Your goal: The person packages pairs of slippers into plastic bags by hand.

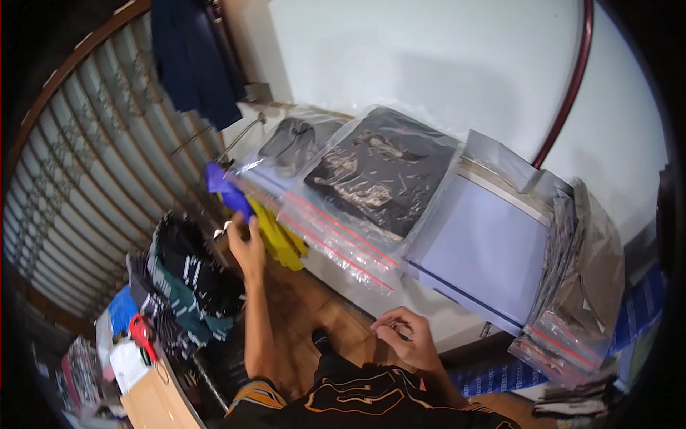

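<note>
Left hand [246, 247]: fingers curled upward, tips pinched on the lower edge of a blue-purple cloth [225, 187]. The cloth rises up and to the left from the fingertips, and its upper part lies against the corner of a clear zip bag [286, 146] holding a dark garment. A small pale object sits at the thumb side of the hand; too small to identify.

Just right of the left hand, touching or nearly touching the knuckles, a yellow cloth [277, 236] hangs off the edge of the white shelf [429, 314].

Right hand [406, 336]: fingers bent inward in a loose fist, tips close together near the thumb. Cannot tell whether anything is pinched between them. It hovers at the front edge of the shelf, well apart from the blue-purple cloth.

On the shelf: a large clear bag with red seal strips, containing a black printed garment [379, 171]; next to it a pale lilac flat packet [479, 250]; further right, a stack of bagged grey items [579, 286] leaning upright.

Left of the left hand: a pile of dark striped clothing [186, 279]. Behind it, a corrugated metal shutter [86, 171].
</note>
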